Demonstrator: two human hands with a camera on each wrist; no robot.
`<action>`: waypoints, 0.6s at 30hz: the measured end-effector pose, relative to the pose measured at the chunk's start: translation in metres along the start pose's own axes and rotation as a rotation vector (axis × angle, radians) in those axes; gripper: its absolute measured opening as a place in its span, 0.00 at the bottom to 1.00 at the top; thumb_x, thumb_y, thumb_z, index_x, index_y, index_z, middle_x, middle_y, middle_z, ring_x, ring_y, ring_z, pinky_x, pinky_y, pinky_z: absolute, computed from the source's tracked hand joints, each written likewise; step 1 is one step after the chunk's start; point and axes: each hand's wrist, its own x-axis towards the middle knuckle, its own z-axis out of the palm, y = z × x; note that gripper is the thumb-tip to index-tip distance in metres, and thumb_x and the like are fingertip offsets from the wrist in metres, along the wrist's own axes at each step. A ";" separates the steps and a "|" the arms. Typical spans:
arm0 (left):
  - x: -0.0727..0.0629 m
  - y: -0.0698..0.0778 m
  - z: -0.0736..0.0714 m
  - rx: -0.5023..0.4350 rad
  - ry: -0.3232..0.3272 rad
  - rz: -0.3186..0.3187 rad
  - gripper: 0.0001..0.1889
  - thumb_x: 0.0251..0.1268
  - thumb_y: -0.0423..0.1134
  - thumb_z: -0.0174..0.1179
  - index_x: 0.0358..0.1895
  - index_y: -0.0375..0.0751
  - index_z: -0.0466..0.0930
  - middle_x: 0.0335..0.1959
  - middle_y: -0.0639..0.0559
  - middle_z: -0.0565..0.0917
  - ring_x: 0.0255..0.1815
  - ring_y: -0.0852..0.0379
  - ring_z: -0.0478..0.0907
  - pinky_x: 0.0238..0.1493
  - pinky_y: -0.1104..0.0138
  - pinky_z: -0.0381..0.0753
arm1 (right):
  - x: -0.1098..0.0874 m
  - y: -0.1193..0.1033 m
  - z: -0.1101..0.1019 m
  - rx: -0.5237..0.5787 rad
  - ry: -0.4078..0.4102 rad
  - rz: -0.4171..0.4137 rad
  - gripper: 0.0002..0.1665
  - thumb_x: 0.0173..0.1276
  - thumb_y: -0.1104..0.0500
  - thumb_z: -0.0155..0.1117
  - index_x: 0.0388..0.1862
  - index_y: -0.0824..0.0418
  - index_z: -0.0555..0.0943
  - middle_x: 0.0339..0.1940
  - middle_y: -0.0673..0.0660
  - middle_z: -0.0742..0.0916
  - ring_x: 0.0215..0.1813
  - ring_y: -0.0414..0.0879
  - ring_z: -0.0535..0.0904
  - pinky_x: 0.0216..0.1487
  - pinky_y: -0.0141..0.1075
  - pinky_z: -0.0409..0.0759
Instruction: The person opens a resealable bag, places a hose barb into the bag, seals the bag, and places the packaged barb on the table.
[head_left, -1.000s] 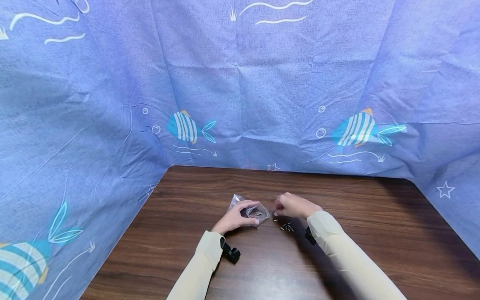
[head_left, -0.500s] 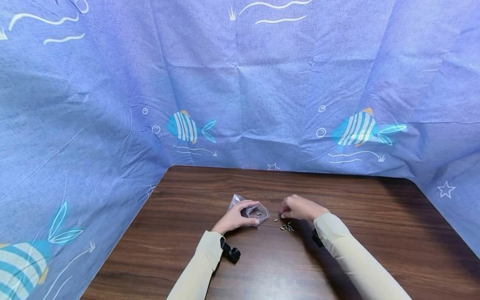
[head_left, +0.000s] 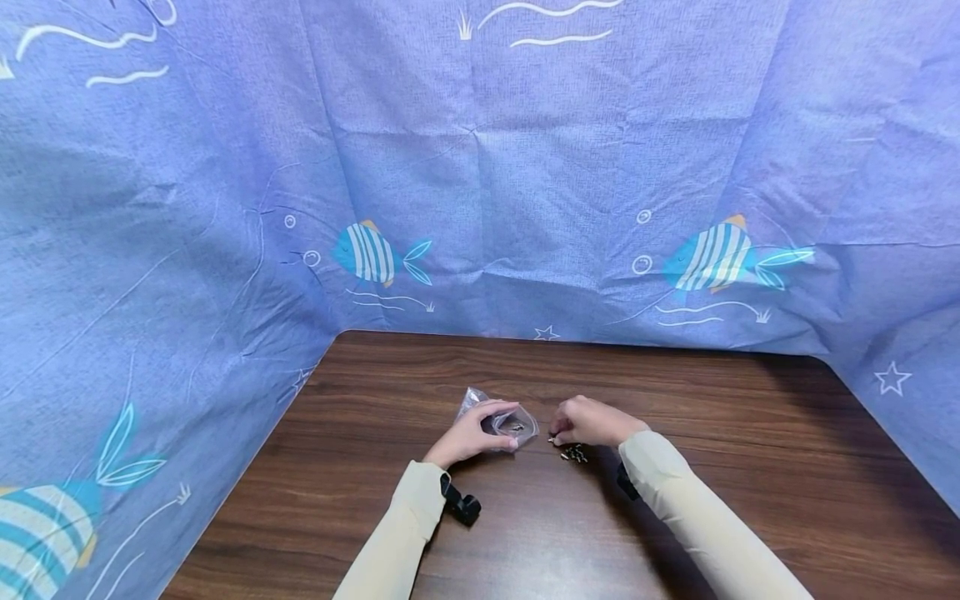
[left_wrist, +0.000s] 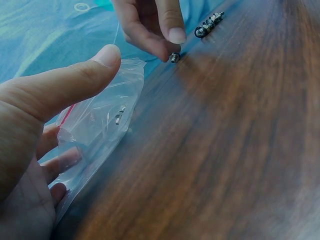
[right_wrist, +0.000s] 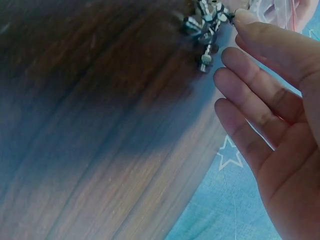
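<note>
From where I stand, the left hand curves round a clear plastic bag, holding its mouth apart between thumb and fingers; a few metal bits lie inside it; the right hand bends down just beside the bag, its thumb and forefinger narrowly spaced at one small metal piece on the tabletop, the other fingers loosely bent; whether they pinch that piece I cannot tell; it sits between the bag and a little metal pile, which lies just below the right hand, on the person's side; a blue cloth printed with fish hangs behind.
</note>
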 end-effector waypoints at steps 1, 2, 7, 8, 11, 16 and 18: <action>0.000 0.000 0.000 0.001 0.000 0.000 0.33 0.53 0.46 0.72 0.65 0.52 0.74 0.65 0.51 0.75 0.67 0.53 0.68 0.68 0.55 0.66 | 0.000 -0.001 0.000 0.001 0.003 -0.006 0.03 0.58 0.62 0.70 0.31 0.61 0.86 0.28 0.49 0.87 0.32 0.34 0.80 0.37 0.29 0.80; 0.000 0.000 0.000 0.001 0.002 0.002 0.33 0.53 0.46 0.72 0.64 0.51 0.74 0.65 0.51 0.75 0.67 0.53 0.69 0.68 0.55 0.66 | 0.000 -0.001 0.000 -0.003 0.006 -0.013 0.03 0.58 0.62 0.70 0.30 0.61 0.86 0.28 0.48 0.87 0.32 0.34 0.80 0.37 0.28 0.80; 0.000 0.001 0.000 0.003 0.009 0.006 0.33 0.52 0.46 0.72 0.64 0.51 0.74 0.65 0.51 0.75 0.67 0.53 0.69 0.68 0.56 0.66 | 0.003 -0.003 0.002 -0.020 0.010 -0.054 0.03 0.57 0.62 0.71 0.29 0.61 0.85 0.27 0.48 0.86 0.32 0.33 0.79 0.37 0.28 0.79; 0.000 0.001 0.000 0.002 0.010 0.005 0.33 0.52 0.46 0.72 0.64 0.51 0.74 0.65 0.51 0.75 0.67 0.53 0.69 0.68 0.56 0.66 | 0.003 -0.003 0.002 -0.025 0.009 -0.057 0.03 0.57 0.62 0.71 0.28 0.61 0.85 0.27 0.47 0.86 0.32 0.33 0.79 0.37 0.28 0.79; 0.000 0.001 0.001 -0.002 0.010 0.006 0.32 0.53 0.45 0.72 0.64 0.51 0.74 0.65 0.51 0.75 0.67 0.53 0.69 0.68 0.56 0.66 | 0.005 -0.003 0.003 -0.042 0.011 -0.065 0.02 0.56 0.62 0.71 0.27 0.60 0.85 0.27 0.47 0.85 0.31 0.32 0.78 0.36 0.28 0.78; 0.000 0.000 0.001 -0.006 0.008 0.012 0.32 0.53 0.45 0.72 0.64 0.52 0.74 0.65 0.51 0.75 0.67 0.52 0.69 0.68 0.56 0.66 | 0.005 -0.003 0.004 -0.070 0.018 -0.067 0.02 0.56 0.63 0.71 0.26 0.58 0.85 0.26 0.46 0.84 0.30 0.33 0.77 0.35 0.28 0.78; 0.000 0.000 0.001 -0.003 0.008 0.012 0.32 0.53 0.45 0.72 0.64 0.52 0.74 0.64 0.51 0.75 0.67 0.52 0.69 0.68 0.56 0.66 | 0.004 -0.003 0.004 -0.079 0.018 -0.064 0.02 0.56 0.63 0.71 0.25 0.58 0.85 0.25 0.46 0.83 0.30 0.33 0.76 0.35 0.28 0.77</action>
